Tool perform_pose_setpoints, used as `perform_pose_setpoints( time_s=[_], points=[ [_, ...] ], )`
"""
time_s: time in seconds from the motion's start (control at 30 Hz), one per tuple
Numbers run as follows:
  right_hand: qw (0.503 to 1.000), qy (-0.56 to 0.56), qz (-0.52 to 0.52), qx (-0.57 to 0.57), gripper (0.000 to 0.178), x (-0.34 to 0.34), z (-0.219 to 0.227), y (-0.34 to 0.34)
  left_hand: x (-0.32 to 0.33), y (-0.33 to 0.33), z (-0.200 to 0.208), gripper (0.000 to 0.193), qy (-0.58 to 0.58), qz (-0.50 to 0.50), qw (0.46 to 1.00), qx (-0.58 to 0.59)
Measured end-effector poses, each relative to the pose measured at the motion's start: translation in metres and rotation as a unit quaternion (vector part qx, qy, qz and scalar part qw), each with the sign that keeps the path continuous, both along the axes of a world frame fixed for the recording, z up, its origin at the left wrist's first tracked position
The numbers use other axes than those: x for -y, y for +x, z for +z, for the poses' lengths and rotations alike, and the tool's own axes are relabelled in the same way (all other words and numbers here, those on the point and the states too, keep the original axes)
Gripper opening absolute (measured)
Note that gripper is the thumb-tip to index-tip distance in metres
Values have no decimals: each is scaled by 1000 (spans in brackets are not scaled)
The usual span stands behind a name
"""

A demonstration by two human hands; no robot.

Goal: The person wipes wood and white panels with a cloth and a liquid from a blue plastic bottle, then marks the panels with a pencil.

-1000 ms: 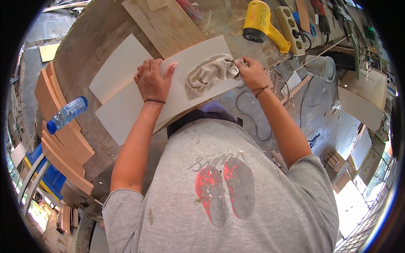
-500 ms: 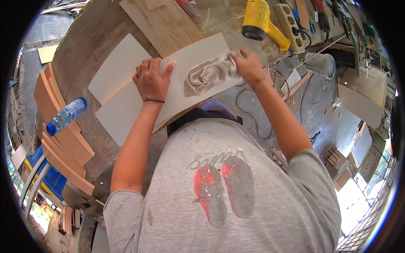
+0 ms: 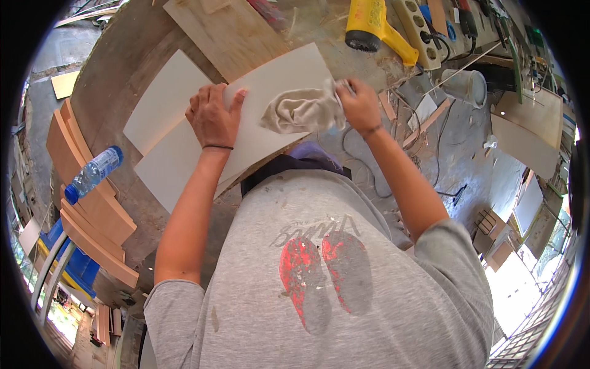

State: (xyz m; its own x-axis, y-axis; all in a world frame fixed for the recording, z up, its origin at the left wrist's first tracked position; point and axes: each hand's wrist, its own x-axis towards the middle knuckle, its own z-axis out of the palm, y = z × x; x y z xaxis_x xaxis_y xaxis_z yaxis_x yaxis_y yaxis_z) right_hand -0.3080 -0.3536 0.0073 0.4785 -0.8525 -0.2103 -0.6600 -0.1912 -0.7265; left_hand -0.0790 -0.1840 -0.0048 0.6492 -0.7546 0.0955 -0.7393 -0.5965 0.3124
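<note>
A long white board (image 3: 270, 77) lies on the worktable at an angle, overlapping a second white board (image 3: 163, 101). My left hand (image 3: 215, 117) presses on the long board near its far edge, thumb spread away from the fingers. At the other end, my right hand (image 3: 361, 107) is closed on one end of a crumpled beige cloth (image 3: 301, 112). The rest of the cloth lies bunched over the white surface. Slight blur softens the right fingers and the cloth end beside them.
Beyond the boards are a plywood sheet (image 3: 230, 37), a yellow heat gun (image 3: 375, 27) and a power strip (image 3: 418, 31). A clear plastic tub (image 3: 466, 87) stands to the right. Curved wooden pieces (image 3: 92, 215) and a water bottle (image 3: 94, 174) are at left.
My right hand has moved slightly nearer to me, and the cloth has shifted a little left and bunched differently. My left hand keeps its place on the board. The whole view has shifted slightly.
</note>
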Motion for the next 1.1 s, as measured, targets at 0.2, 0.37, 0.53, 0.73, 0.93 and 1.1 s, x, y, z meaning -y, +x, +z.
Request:
perform_pose_setpoints(
  time_s=[0.2,0.37,0.53,0.73,0.93,1.1],
  points=[
    [1000,22,-4,13,28,-29,-5,-42,-3,2,-1,42,-9,12,1000,-8],
    [993,-26,-85,-83,24,-55,-72,-97,-2,-1,3,42,-25,-10,1000,-3],
    [999,-1,-39,36,23,-17,15,-40,-3,0,3,40,-11,-4,1000,-5],
    [995,92,-6,41,23,37,-16,24,-2,0,8,40,-11,-15,1000,-17],
    [996,20,39,78,20,7,19,17,-2,1,5,40,-23,-1,999,-37],
    [1000,-15,10,9,13,9,10,27,-1,1,11,41,-9,-9,999,-34]
  ],
)
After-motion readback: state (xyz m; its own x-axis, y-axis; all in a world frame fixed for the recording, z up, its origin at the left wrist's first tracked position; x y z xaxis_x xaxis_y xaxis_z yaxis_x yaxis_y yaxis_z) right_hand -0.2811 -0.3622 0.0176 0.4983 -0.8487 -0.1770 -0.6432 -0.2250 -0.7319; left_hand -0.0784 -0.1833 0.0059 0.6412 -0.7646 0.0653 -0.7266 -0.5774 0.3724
